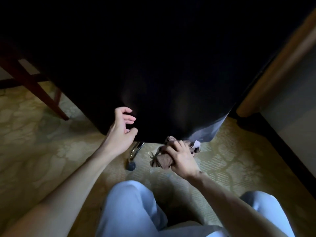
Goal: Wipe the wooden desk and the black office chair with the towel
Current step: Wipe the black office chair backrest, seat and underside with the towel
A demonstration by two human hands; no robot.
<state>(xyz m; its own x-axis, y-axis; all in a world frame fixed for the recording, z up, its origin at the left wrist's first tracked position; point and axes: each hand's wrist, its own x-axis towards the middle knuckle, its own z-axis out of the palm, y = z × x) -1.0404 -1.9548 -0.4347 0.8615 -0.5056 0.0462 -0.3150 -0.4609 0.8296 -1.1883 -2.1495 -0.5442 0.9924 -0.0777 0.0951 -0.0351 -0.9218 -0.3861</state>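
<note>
While the bunched towel (pixel 162 161) is gripped in the right hand (pixel 182 158) just under the bottom edge of the black office chair (pixel 153 74), the left hand (pixel 122 130) is rested at that edge, fingers loosely curled. Chair wipe judged underway; next, towel to be pressed along that edge.

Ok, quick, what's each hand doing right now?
Left hand: open, fingers loosely curled at the chair edge.
Right hand: closed on the towel.
</note>
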